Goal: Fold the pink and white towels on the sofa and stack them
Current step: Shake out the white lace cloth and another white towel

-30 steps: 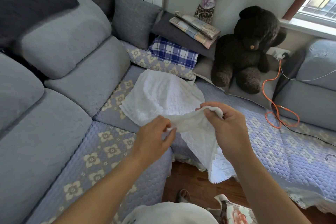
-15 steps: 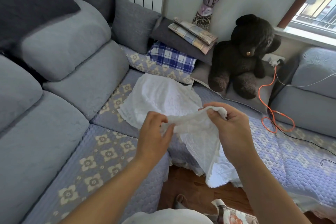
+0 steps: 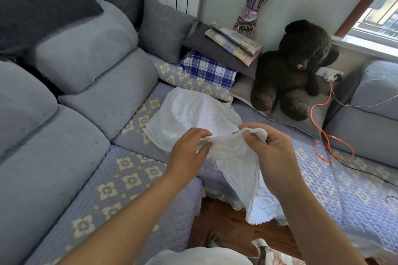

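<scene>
A white lace-edged towel (image 3: 247, 180) hangs bunched between both hands, its lower end dangling over the sofa's front edge toward the floor. My left hand (image 3: 187, 153) pinches its upper edge on the left. My right hand (image 3: 271, 153) grips a gathered corner on the right. Behind the hands, a second white towel (image 3: 189, 114) lies flat on the quilted sofa seat (image 3: 120, 178). No pink towel is visible.
A dark teddy bear (image 3: 295, 71) sits in the sofa corner, beside a stack of pillows with a blue plaid one (image 3: 206, 69). An orange cable (image 3: 327, 142) loops over the right seat. Grey back cushions (image 3: 86, 49) line the left. Wooden floor (image 3: 219, 219) lies below.
My hands have drawn closer together along the towel's top edge and gathered it. The view shifted slightly up and left.
</scene>
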`<state>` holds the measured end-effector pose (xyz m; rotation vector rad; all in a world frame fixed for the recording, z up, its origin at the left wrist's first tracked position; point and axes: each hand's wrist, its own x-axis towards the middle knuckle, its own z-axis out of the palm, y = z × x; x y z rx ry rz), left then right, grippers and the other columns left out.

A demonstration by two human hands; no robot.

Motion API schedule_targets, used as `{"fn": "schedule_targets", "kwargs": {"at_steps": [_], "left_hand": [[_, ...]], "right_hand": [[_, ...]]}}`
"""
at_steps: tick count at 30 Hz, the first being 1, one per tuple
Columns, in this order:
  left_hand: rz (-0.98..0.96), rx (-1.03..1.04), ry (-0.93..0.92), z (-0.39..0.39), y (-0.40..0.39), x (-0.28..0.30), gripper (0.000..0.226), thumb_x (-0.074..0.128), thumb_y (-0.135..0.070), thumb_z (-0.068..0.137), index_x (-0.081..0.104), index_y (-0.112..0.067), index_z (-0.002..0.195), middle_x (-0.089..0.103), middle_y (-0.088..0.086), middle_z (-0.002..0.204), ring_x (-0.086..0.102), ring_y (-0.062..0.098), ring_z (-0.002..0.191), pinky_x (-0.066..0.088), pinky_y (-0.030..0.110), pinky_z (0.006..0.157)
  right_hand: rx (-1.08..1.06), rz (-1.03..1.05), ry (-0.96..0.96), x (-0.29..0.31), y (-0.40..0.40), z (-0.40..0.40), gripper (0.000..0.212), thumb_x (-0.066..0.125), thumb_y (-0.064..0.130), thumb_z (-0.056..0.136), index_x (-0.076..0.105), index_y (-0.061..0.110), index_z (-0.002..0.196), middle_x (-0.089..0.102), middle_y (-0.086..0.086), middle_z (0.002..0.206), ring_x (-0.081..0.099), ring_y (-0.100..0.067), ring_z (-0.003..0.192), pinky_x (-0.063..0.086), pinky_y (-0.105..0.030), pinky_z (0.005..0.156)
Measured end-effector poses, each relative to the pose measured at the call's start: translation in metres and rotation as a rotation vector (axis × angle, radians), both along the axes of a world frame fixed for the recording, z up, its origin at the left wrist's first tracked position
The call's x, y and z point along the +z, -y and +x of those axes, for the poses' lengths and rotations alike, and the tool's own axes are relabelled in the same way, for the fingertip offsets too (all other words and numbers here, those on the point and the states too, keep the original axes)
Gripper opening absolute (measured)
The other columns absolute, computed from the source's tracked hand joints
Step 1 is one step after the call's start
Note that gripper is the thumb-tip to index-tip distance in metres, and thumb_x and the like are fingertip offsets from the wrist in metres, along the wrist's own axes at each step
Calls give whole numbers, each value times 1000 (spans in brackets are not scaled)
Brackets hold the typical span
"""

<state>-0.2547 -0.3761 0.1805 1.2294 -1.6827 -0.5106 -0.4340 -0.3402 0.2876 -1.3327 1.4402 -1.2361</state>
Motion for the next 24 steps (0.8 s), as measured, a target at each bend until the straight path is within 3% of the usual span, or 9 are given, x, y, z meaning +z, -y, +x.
{"fn": "schedule_targets", "kwargs": {"at_steps": [3, 6, 10, 14, 17, 20, 22, 24], "left_hand": [[47, -71, -8, -2, -3, 0, 7, 70, -21, 93, 65, -19, 98, 66, -12, 94, 63, 5, 88, 53, 33, 76], [51, 9, -67, -4, -12, -3, 13, 66, -19, 95, 55, -27, 97, 65, -12, 93, 62, 5, 88, 54, 33, 75], [59, -40, -97, 2, -18, -5, 12, 55, -9, 99, 52, -20, 94, 59, -9, 83, 59, 12, 76, 51, 38, 63], [-19, -104, 91, 12, -14, -3, 21, 56, 8, 88, 55, -13, 90, 45, -12, 95, 47, 12, 74, 42, 28, 61], [17, -148, 110, 17, -9, 1, 19, 63, 2, 90, 58, -15, 95, 41, -15, 105, 51, 9, 86, 46, 19, 70], [-26, -219, 158, 26, -4, 3, 21, 66, -4, 93, 57, -22, 98, 44, -21, 96, 50, -2, 83, 40, 9, 71], [-103, -241, 246, 34, -2, 5, 24, 65, -6, 94, 53, -26, 102, 49, -18, 91, 49, 0, 75, 43, 14, 67], [-147, -237, 333, 43, 0, 8, 24, 62, -6, 95, 51, -25, 104, 58, -7, 87, 53, 10, 70, 51, 32, 59]], "right_hand": [[9, 1, 1, 1, 1, 0, 26, 63, 8, 96, 79, 28, 92, 76, 1, 98, 68, -27, 99, 56, -57, 90], [-7, 3, 18, 2, 3, -1, 26, 63, 10, 96, 79, 30, 91, 75, 2, 99, 68, -27, 100, 57, -56, 89], [-45, 3, 41, 2, 7, -7, 23, 64, 8, 95, 79, 25, 92, 75, -1, 99, 69, -26, 98, 58, -53, 89], [-70, 13, 66, -1, 12, -11, 22, 64, 8, 94, 79, 24, 91, 74, -5, 98, 68, -28, 96, 58, -54, 88], [-58, 24, 72, -2, 13, -11, 22, 64, 9, 95, 78, 24, 92, 74, -5, 99, 68, -30, 97, 58, -51, 86], [-60, 30, 82, 0, 14, -11, 24, 64, 9, 96, 79, 26, 90, 74, -3, 98, 67, -30, 97, 59, -48, 85], [-71, 37, 84, 2, 15, -14, 24, 64, 9, 96, 79, 27, 89, 74, -3, 98, 67, -30, 98, 59, -47, 85], [-73, 50, 95, 3, 15, -16, 24, 64, 9, 96, 79, 26, 90, 74, -4, 99, 67, -30, 99, 59, -49, 87]]}}
